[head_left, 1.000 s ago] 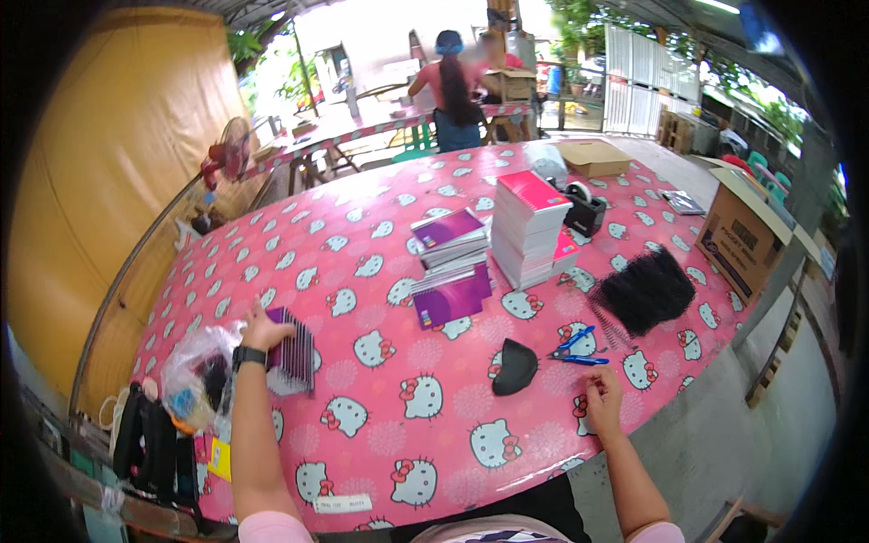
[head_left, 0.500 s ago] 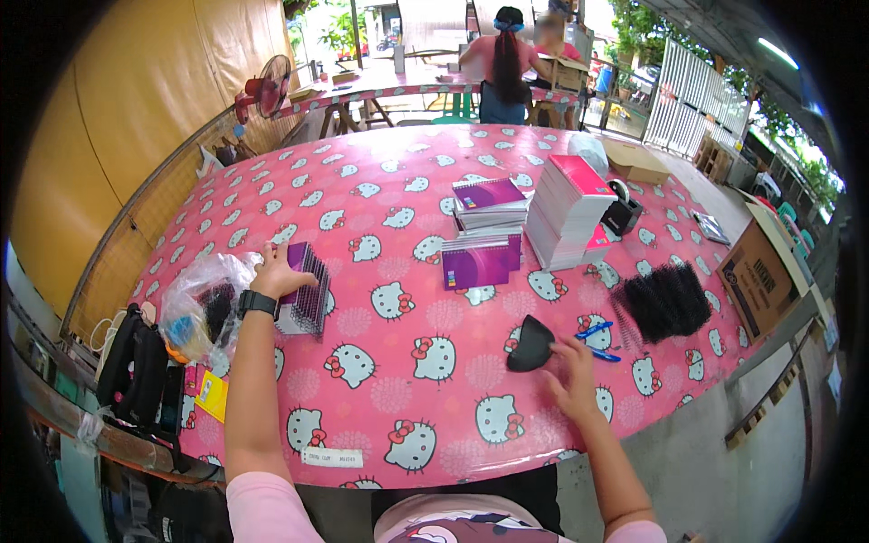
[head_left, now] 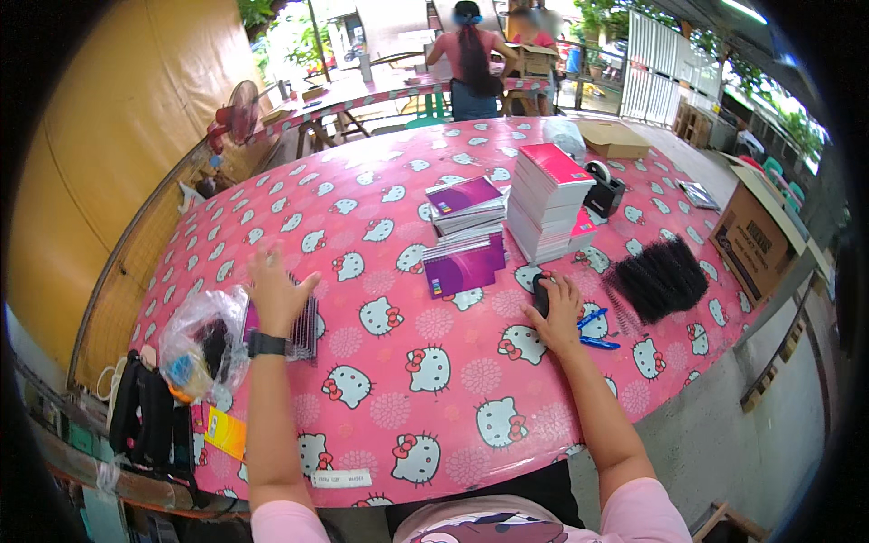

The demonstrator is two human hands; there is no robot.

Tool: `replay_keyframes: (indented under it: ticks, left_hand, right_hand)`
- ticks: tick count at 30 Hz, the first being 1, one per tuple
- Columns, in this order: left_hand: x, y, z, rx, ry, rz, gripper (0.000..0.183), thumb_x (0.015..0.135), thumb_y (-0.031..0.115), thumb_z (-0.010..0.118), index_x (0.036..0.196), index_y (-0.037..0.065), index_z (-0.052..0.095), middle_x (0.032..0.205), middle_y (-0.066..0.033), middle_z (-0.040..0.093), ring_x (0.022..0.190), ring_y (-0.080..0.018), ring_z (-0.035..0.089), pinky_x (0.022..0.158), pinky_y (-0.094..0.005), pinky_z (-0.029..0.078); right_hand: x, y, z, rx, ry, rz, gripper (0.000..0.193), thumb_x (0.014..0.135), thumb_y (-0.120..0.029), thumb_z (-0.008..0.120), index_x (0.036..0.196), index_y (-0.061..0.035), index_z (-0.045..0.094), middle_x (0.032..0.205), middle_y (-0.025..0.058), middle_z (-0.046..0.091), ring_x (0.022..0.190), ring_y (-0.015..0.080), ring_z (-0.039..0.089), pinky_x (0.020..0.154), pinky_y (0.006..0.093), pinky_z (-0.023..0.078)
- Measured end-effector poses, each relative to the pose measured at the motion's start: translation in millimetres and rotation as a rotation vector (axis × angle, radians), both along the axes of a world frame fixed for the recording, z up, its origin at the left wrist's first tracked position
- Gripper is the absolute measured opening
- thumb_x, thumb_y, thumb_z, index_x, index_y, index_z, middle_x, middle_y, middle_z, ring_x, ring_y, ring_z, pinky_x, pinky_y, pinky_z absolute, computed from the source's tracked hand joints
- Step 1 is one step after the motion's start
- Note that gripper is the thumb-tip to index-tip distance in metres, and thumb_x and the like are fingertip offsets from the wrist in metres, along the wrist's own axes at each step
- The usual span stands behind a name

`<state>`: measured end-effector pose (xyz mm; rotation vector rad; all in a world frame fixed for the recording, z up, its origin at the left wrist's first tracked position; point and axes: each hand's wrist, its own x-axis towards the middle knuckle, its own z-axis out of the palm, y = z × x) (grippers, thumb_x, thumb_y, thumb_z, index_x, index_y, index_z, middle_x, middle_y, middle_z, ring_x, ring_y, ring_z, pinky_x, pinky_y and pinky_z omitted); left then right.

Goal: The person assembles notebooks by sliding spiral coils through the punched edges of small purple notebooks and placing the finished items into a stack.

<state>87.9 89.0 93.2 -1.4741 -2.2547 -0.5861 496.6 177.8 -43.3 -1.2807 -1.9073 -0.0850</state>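
Observation:
My left hand (head_left: 276, 291), slightly blurred and with fingers spread, is over a stack of purple spiral-bound notebooks (head_left: 306, 337) and partly hides it. It holds nothing, and whether it touches the stack is unclear. My right hand (head_left: 561, 315) is closed around a small flat black piece (head_left: 541, 295), mostly covered by my fingers. That hand is in front of a tall stack of pink-topped booklets (head_left: 540, 213). More purple notebooks (head_left: 464, 270) are piled to its left. Two blue pens (head_left: 597, 343) lie just right of the hand.
Black spiral coils (head_left: 659, 281) lie in a bundle at the right. Behind the booklets stand a black tape dispenser (head_left: 603, 192) and a flat carton (head_left: 615, 141). A clear plastic bag (head_left: 206, 348) and black bag (head_left: 143, 412) are at left. A brown box (head_left: 756, 240) stands beyond the right edge.
My right hand has taken hold of the black piece and moved it away from me, toward the booklet stack. My left hand has loosened from the notebooks, fingers spreading.

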Motion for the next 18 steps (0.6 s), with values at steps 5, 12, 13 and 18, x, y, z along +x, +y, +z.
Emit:
replay_keyframes:
  ticks: [5, 12, 13, 18]
  left_hand:
    - [116, 76, -47, 0.164, -0.044, -0.761, 0.031, 0.076, 0.022, 0.066, 0.102, 0.005, 0.063, 0.104, -0.0126, 0.062, 0.098, -0.0294, 0.056, 0.087, -0.0408, 0.042]
    - [169, 142, -88, 0.096, 0.040, -0.775, 0.029, 0.073, 0.015, 0.068, 0.100, 0.007, 0.063, 0.101, -0.0088, 0.060, 0.099, -0.0262, 0.053, 0.083, -0.0380, 0.045]
    - [169, 143, -90, 0.115, 0.005, -0.794, 0.032, 0.070, 0.011, 0.070, 0.100, 0.006, 0.062, 0.099, -0.0104, 0.059, 0.097, -0.0289, 0.054, 0.081, -0.0378, 0.045]
    - [165, 151, -87, 0.097, -0.170, -0.773, 0.028, 0.070, 0.006, 0.069, 0.097, 0.002, 0.060, 0.097, -0.0146, 0.059, 0.094, -0.0347, 0.054, 0.080, -0.0399, 0.045]
  right_hand:
    - [9, 0, -1, 0.086, 0.127, 0.090, 0.038, 0.074, -0.026, 0.067, 0.105, -0.0060, 0.055, 0.118, 0.0133, 0.052, 0.112, 0.0341, 0.042, 0.095, 0.0468, 0.029]
    - [9, 1, 0, 0.018, 0.260, 0.165, 0.027, 0.078, -0.019, 0.063, 0.099, -0.0027, 0.058, 0.110, 0.0160, 0.055, 0.105, 0.0343, 0.045, 0.092, 0.0437, 0.034]
    - [12, 1, -1, -0.004, 0.275, 0.181, 0.026, 0.078, -0.018, 0.063, 0.099, -0.0026, 0.057, 0.109, 0.0161, 0.055, 0.104, 0.0340, 0.046, 0.092, 0.0430, 0.036]
    - [17, 6, 0, -0.064, 0.351, 0.202, 0.024, 0.079, -0.013, 0.061, 0.099, -0.0020, 0.056, 0.107, 0.0160, 0.055, 0.101, 0.0333, 0.048, 0.089, 0.0408, 0.038]
